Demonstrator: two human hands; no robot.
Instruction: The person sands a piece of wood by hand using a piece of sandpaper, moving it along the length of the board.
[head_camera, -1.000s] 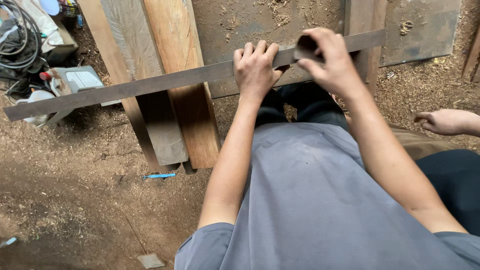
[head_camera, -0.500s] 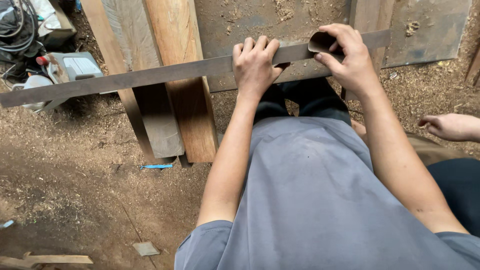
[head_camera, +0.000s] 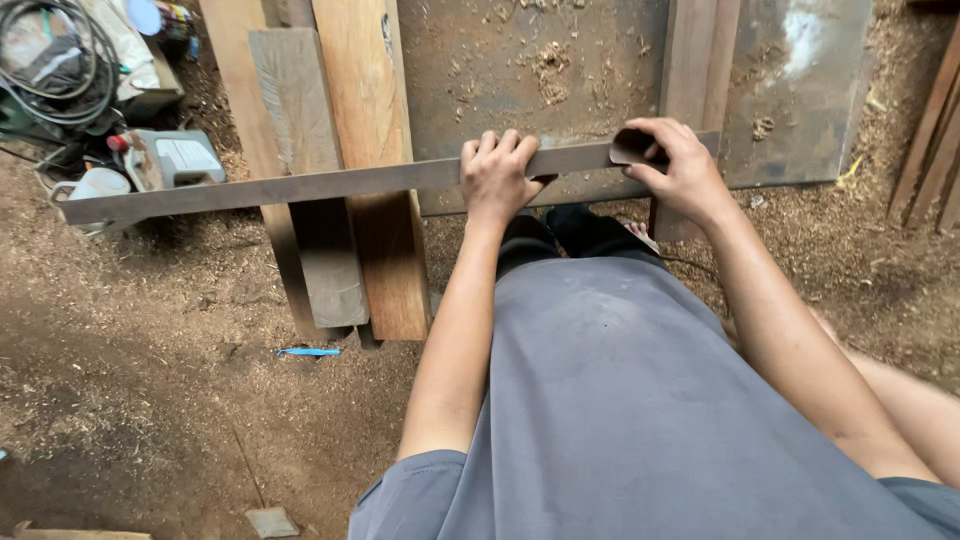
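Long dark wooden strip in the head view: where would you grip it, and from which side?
Grip the long dark wooden strip mid-length, from above, fingers wrapped over its far edge. It is narrow, lies flat and level, and its left end overhangs the stacked wooden planks, so a central hold should balance it. The left hand already clamps there; the right hand presses a small brown pad nearby.

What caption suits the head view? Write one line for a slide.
Left hand steadies a long wooden strip while the right hand presses sandpaper on it, above sawdust ground.
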